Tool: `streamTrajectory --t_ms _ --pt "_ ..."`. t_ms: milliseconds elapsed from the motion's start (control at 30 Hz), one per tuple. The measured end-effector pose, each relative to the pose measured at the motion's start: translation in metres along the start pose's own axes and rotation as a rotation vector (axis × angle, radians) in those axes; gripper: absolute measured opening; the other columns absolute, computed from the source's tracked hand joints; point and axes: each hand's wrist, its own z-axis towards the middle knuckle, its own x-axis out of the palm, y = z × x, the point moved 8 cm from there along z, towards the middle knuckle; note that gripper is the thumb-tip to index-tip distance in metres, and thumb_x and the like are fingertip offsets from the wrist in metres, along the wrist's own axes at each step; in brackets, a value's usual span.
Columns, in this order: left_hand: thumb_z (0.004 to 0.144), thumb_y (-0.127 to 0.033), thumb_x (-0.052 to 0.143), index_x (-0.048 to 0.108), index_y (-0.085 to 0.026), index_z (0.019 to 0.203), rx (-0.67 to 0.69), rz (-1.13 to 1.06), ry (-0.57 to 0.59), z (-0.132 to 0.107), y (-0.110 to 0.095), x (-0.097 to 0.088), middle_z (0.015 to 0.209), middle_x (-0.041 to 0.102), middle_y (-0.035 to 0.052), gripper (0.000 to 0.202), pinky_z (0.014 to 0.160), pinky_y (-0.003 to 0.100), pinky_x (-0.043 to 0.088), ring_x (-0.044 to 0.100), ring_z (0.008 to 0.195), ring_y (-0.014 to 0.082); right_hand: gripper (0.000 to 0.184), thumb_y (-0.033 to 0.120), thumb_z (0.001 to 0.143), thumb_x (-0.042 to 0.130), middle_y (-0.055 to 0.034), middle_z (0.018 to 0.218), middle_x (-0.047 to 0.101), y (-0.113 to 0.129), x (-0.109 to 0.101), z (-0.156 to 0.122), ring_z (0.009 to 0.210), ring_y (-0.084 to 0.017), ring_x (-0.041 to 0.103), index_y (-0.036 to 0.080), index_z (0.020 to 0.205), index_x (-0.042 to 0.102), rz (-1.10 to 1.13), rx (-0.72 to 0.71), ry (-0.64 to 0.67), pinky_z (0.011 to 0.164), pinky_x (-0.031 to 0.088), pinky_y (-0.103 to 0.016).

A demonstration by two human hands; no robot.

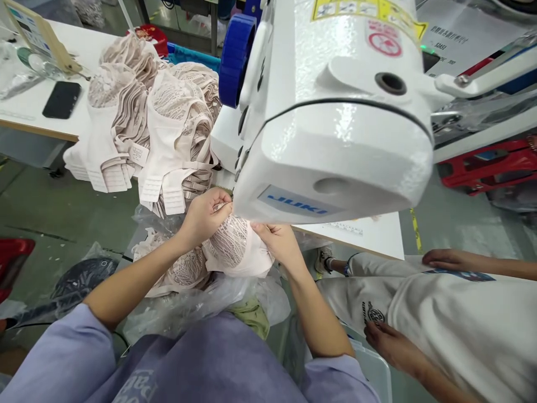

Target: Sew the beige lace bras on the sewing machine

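Bra [229, 243] showing pale pink-beige w/ openwork lace patt.; JUKI sewing mach. [335, 151] gleaming wht, handwheel [235, 60] showing dk blue.

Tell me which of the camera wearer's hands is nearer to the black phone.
Left. In the picture, the left hand, at the lace cup, is below and right of the phone; the right hand is farther right.

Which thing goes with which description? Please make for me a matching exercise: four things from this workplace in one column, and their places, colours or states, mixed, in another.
Things:
1. phone
2. wheel
3. left hand and right hand
4. sewing machine

Descriptions:
A. white, marked JUKI
B. holding a lace bra
C. black, lying on the table
D. blue, on the machine's side

Right pairs: 1-C, 2-D, 3-B, 4-A
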Motion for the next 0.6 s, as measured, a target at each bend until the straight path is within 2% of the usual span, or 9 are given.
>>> streamTrajectory --t_ms 100,200,267,333,433,533,600 --pt "0.082 -0.019 0.060 0.063 -0.018 0.087 0.015 0.006 0.011 0.001 0.000 0.001 0.079 0.063 0.0021 0.006 0.074 0.031 0.050 0.058 0.074 0.0179 0.033 0.054 0.085 0.069 -0.0022 0.087 0.074 -0.001 0.000 0.001 0.096 -0.024 0.067 0.022 0.082 0.076 0.024 -0.022 -0.003 0.091 0.051 -0.034" --pt "0.083 -0.019 0.059 0.063 -0.018 0.088 0.019 0.029 0.024 0.002 -0.001 0.002 0.082 0.064 0.0025 0.007 0.079 0.032 0.052 0.059 0.076 0.0181 0.033 0.056 0.085 0.069 -0.0021 0.086 0.074 -0.003 0.000 0.001 0.099 -0.025 0.068 0.023 0.083 0.076 0.034 -0.023 -0.005 0.094 0.051 -0.036" --pt "0.083 -0.020 0.058 0.063 -0.018 0.087 0.017 0.045 0.037 0.002 -0.002 0.003 0.081 0.064 0.0023 0.007 0.078 0.032 0.052 0.059 0.076 0.0181 0.036 0.057 0.085 0.069 -0.0017 0.081 0.072 -0.004 0.000 0.001 0.089 -0.023 0.067 0.022 0.078 0.074 0.024 -0.021 -0.004 0.086 0.052 -0.035" --pt "0.083 -0.021 0.057 0.062 -0.018 0.086 0.005 0.058 0.053 0.003 -0.003 0.002 0.078 0.063 0.0017 0.007 0.075 0.031 0.051 0.059 0.075 0.0181 0.042 0.059 0.085 0.066 -0.0007 0.070 0.066 -0.007 0.000 0.000 0.074 -0.019 0.061 0.020 0.070 0.069 -0.006 -0.003 -0.005 0.071 0.049 -0.030" --pt "0.084 -0.022 0.057 0.061 -0.019 0.085 -0.019 0.106 0.062 0.001 -0.003 -0.003 0.074 0.062 0.0009 0.005 0.067 0.028 0.047 0.058 0.072 0.0177 0.053 0.064 0.085 0.062 0.0016 0.057 0.049 -0.009 -0.001 -0.001 0.059 -0.014 0.044 0.019 0.059 0.055 -0.066 0.036 -0.023 0.055 0.037 -0.026" --pt "0.088 -0.027 0.058 0.061 -0.018 0.090 -0.093 0.128 0.071 -0.005 0.008 -0.007 0.079 0.066 0.0026 0.009 0.064 0.027 0.046 0.060 0.071 0.0171 0.056 0.066 0.086 0.059 0.0028 0.057 0.038 -0.007 -0.001 -0.002 0.058 -0.012 0.036 0.020 0.057 0.045 -0.074 0.027 -0.033 0.051 0.029 -0.025" --pt "0.093 -0.034 0.057 0.059 -0.018 0.105 -0.159 0.095 0.031 -0.015 0.023 -0.009 0.093 0.068 0.0061 0.020 0.068 0.028 0.050 0.065 0.080 0.0189 0.056 0.064 0.087 0.059 0.0037 0.058 0.034 -0.006 -0.001 -0.004 0.057 -0.011 0.032 0.021 0.058 0.038 -0.052 0.020 -0.044 0.051 0.026 -0.025"
